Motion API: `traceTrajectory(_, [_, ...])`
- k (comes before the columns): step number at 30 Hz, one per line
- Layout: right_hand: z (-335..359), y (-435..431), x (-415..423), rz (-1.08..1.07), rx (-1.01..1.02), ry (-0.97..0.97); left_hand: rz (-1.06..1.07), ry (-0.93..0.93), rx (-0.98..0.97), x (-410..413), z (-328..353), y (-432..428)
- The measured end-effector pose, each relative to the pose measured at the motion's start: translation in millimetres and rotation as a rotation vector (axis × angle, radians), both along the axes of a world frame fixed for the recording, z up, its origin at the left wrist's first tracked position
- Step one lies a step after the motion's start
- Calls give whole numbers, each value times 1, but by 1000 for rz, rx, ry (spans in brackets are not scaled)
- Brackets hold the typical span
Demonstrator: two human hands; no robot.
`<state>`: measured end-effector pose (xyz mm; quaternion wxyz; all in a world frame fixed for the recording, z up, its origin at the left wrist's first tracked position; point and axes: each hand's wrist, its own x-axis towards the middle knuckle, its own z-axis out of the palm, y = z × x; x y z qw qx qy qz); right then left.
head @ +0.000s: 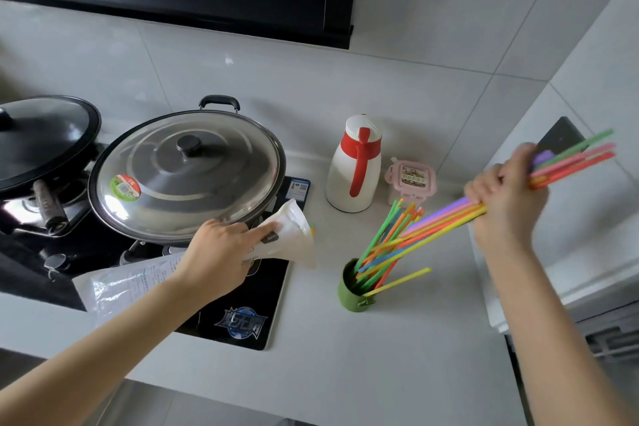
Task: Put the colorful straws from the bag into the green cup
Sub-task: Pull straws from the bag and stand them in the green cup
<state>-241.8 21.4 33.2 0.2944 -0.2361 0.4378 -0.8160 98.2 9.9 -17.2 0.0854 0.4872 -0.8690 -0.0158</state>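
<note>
A small green cup (348, 294) stands on the white counter and holds several colorful straws (383, 245) that lean to the right. My right hand (506, 194) is raised up and to the right of the cup, closed around a bundle of colorful straws (570, 157) whose lower ends point down toward the cup. My left hand (221, 252) grips a clear plastic bag (294, 235) left of the cup, over the stove edge. A few straw tips show at the bag's open mouth.
A large wok with a steel lid (188, 173) sits on the black stove (242, 315), with a second dark-lidded pan (45, 135) at the far left. A white and red jug (354, 166) and a pink container (411, 180) stand behind the cup. A white appliance (587, 252) is at the right.
</note>
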Motion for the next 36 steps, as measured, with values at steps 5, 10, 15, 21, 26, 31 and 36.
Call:
traceTrajectory(5, [-36,-16,43,149,47,188,-2,-11,-8,-1,-3,1])
traceTrajectory(10, [-72,-17,60,292,166,355,7,3,-16,3,-3,3])
traceTrajectory(15, [-95,-15,64,380,393,598,3,-5,-29,2,-1,5])
traceTrajectory(21, [-75,-20,52,350,276,423,-12,-8,-45,-2,7,0])
traceTrajectory(26, [-62,-18,46,202,308,647,-48,-6,-48,-7,12,-4])
traceTrajectory(31, [-68,-9,52,198,532,1179,-81,-22,-64,-11,14,-8])
traceTrajectory(36, [-75,-3,55,269,774,1754,-123,-24,-91,-15,14,-15])
